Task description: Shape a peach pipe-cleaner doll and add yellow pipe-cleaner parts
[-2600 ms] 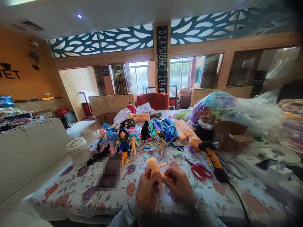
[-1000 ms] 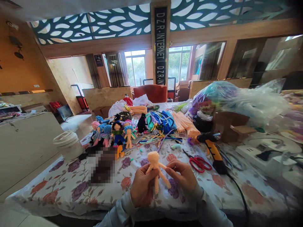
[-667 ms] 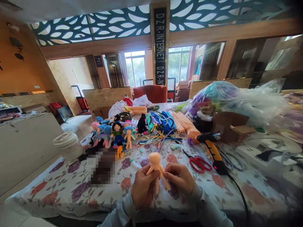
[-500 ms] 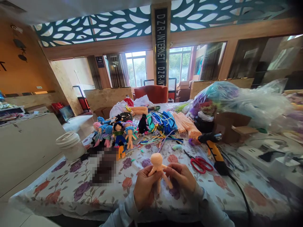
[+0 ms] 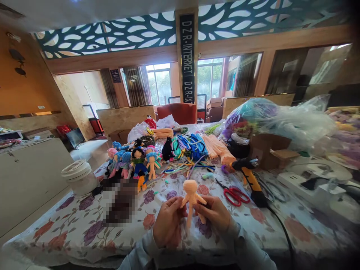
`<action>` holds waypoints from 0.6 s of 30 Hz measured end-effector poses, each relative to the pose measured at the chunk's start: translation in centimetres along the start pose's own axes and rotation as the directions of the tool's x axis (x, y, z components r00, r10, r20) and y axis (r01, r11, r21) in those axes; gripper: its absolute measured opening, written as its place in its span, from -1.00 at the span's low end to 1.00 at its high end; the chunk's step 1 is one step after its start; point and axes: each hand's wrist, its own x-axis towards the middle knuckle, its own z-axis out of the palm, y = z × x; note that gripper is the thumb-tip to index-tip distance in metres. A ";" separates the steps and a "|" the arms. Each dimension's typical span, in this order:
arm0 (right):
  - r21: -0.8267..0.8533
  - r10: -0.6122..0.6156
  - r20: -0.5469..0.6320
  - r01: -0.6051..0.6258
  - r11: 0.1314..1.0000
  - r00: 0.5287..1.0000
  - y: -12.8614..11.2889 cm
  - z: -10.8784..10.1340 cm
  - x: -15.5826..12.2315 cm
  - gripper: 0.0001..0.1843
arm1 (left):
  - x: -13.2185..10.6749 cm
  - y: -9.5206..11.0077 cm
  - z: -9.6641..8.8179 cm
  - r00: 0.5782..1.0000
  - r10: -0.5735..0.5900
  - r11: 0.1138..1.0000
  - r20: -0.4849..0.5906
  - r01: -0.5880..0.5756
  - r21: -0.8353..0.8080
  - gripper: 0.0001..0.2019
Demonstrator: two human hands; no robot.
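Doll [image 5: 191,190] stands upright, pinched between fingers [image 5: 177,203].

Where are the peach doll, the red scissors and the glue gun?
peach doll [image 5: 190,186]: head view, its round head.
red scissors [image 5: 231,193]: head view, the red handles.
glue gun [image 5: 251,180]: head view, its yellow body.

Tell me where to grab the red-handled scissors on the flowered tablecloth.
Probably by the loop handles of the red-handled scissors, from above on the near side: they lie flat, blades pointing away to the far left, and the yellow-and-black glue gun crowds their right.
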 end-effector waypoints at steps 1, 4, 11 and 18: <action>0.017 0.000 0.002 0.000 1.000 1.000 0.0 0.0 0.0 -0.59 | 0.1 0.1 -0.2 0.999 -0.013 1.000 0.031 0.013 0.000 -0.81; 0.071 0.003 0.024 -0.004 0.997 1.000 0.0 0.0 0.0 -0.60 | 0.2 0.3 -1.0 0.987 -0.066 0.998 0.150 0.066 0.006 -0.78; 0.096 0.014 0.039 -0.017 0.995 0.999 0.1 0.0 -0.1 -0.56 | -0.1 0.6 -1.5 0.950 -0.205 0.975 0.237 0.219 -0.035 -0.81; 0.038 0.001 0.036 -0.002 0.999 0.999 0.1 0.0 -0.1 -0.57 | -0.6 0.7 -0.8 0.956 -0.193 0.973 0.219 0.215 -0.080 -0.75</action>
